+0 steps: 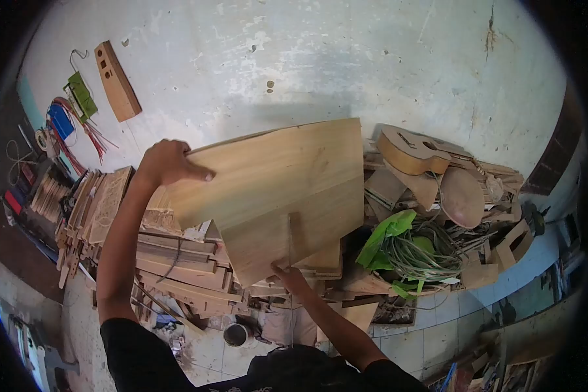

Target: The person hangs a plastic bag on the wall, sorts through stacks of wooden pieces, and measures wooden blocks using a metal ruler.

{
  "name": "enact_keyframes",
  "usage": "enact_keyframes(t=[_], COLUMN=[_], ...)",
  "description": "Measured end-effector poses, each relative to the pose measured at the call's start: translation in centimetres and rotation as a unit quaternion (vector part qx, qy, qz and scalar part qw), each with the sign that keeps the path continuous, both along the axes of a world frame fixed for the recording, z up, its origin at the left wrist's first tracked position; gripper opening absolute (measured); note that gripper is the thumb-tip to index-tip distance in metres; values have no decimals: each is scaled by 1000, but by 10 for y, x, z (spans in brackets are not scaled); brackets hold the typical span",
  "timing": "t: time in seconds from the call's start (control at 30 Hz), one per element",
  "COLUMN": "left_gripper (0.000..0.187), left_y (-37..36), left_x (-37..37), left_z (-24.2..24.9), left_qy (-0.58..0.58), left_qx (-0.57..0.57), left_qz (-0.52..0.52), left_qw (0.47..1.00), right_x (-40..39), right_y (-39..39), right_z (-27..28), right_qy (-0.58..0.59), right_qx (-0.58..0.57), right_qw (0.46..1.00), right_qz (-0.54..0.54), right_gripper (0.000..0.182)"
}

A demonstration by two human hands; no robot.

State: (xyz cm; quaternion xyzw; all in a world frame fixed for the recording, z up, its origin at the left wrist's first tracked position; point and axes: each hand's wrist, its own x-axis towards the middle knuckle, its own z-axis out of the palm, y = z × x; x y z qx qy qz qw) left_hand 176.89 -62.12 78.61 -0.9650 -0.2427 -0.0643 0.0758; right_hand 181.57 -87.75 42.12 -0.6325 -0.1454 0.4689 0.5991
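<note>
A large, pale plywood sheet with a stepped lower left edge is held up at a tilt in front of me, above a stack of wood. My left hand is closed on its upper left edge, the thumb lying across the near face. Lower down, my right hand is closed at the sheet's bottom edge, its fingers partly hidden. A narrow dark upright strip shows against the sheet just above that hand; I cannot tell whether the hand holds it.
Wooden offcuts are piled below and to the left. On the right, a guitar body rests on more scraps near coiled green cord. A dark cup stands on the tiled floor. A wooden piece with holes hangs on the wall.
</note>
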Motion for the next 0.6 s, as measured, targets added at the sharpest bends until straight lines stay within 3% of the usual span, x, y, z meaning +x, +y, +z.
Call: enact_keyframes(t=[0.07,0.1,0.17,0.2,0.27,0.33,0.43,0.5,0.53,0.6], left_gripper=[81,82,82,82,82,82,76,69,64,62], left_y=[1,9,10,11,12,-3,-25,-39,-47,-58], left_x=[-15,-25,-46,-55,-73,-87,-109,-121,-128,-133], left_z=[-11,-23,-41,-51,-71,-77,-81,-84,-83,-84], left_qy=[-14,-42,-79,-79,-151,-176,-196,-213,-187,-192], left_qx=[-7,-22,-10,-10,-1,2,27,43,24,15], left_qz=[-1,-28,-33,-33,-69,-76,-105,-142,-126,-121], left_qw=[1000,998,996,996,986,981,975,966,974,974], right_x=[-1,3,8,5,27,35,27,19,20,20], right_y=[-5,-13,-32,-47,-70,-98,-112,-109,-107,-103], right_z=[-1,-29,-17,15,14,61,144,187,191,198], right_qy=[2,-281,-393,-232,-311,-367,-314,-448,-451,-580], right_qx=[2,78,124,94,94,146,183,101,98,27], right_qw=[1000,957,904,945,904,875,885,846,843,772], right_qz=[-8,-9,-112,-210,-278,-280,-289,-272,-276,-257], right_gripper=[48,46,44,43,53,67,77,78,78,70])
